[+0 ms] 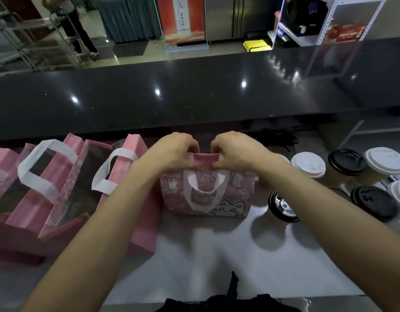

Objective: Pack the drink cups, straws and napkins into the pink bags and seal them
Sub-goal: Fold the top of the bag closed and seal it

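Observation:
A small pink bag (235,194) with a cat drawing and a white handle stands upright on the white work surface in front of me. My left hand (172,154) and my right hand (237,152) pinch its folded top edge from either side, fingers curled over the fold. To the right stand several lidded drink cups: one with a black lid (282,207) closest to the bag, one with a white lid (308,164) behind it, and more beyond. No straws or napkins can be made out.
Larger pink bags (131,183) with white handles stand in a row at the left. A raised black counter (194,93) runs behind the work surface (217,255). Beyond it, a person stands on the shop floor by a cart.

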